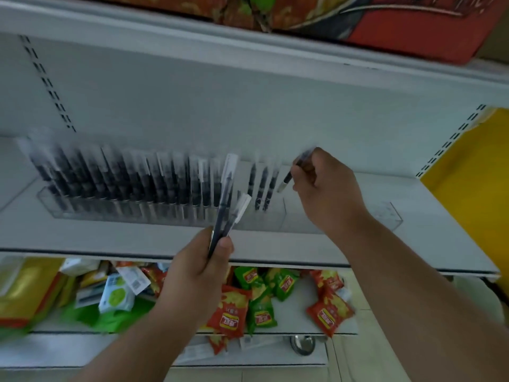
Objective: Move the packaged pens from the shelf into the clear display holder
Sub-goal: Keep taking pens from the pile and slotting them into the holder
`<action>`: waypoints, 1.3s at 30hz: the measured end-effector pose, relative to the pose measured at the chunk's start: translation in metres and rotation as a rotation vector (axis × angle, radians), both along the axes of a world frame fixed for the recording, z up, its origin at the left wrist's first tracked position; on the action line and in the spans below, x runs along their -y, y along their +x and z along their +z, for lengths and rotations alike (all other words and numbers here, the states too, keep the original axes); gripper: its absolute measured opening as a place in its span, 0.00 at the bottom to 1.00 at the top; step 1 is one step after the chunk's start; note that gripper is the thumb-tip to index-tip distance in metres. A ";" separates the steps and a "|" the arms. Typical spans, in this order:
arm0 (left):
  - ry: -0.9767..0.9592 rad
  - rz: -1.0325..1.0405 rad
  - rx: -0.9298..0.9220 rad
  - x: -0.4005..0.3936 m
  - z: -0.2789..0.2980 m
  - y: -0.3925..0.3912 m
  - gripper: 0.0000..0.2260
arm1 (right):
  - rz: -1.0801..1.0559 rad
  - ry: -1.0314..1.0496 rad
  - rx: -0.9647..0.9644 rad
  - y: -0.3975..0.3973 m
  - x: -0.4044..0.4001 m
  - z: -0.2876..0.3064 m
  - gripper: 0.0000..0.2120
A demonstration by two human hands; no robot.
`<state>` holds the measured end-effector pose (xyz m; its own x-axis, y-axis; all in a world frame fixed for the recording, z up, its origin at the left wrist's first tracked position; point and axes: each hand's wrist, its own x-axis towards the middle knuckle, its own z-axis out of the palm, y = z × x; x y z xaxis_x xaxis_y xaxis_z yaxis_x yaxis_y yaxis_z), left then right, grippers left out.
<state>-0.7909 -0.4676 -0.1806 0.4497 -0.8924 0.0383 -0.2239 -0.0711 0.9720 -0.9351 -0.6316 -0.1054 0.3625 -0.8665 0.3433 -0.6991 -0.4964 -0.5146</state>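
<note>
A long clear display holder [385, 216] lies across the white shelf [165, 241]. Several packaged black pens [124, 183] stand upright in its left and middle part. My left hand [201, 266] grips two packaged pens [225, 213] in front of the holder, their tips pointing up and right. My right hand [327, 194] pinches one packaged pen [286, 179] above the holder, just right of the last standing pens. The holder's right end holds no pens. The frame is motion-blurred.
Below the shelf, a lower shelf [297, 323] carries red and green snack packets [234, 310] and other packs at left. A red box [385, 20] sits on the shelf above. A yellow panel [473, 183] stands at the right.
</note>
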 end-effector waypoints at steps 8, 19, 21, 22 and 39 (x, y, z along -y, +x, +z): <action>0.007 -0.064 0.003 -0.003 0.001 0.011 0.17 | 0.001 0.091 -0.148 0.004 0.000 0.000 0.09; 0.018 -0.126 0.047 -0.006 -0.002 0.009 0.12 | -0.106 0.113 -0.093 0.002 -0.006 -0.014 0.15; 0.013 -0.103 0.014 -0.002 -0.001 0.005 0.11 | -0.049 0.161 0.026 -0.005 -0.024 -0.005 0.11; 0.007 -0.090 0.004 0.000 0.001 0.001 0.11 | 0.036 0.235 0.097 -0.007 -0.036 -0.001 0.10; -0.053 0.120 0.038 0.025 0.006 -0.051 0.12 | 0.027 0.069 0.503 -0.049 0.018 0.006 0.08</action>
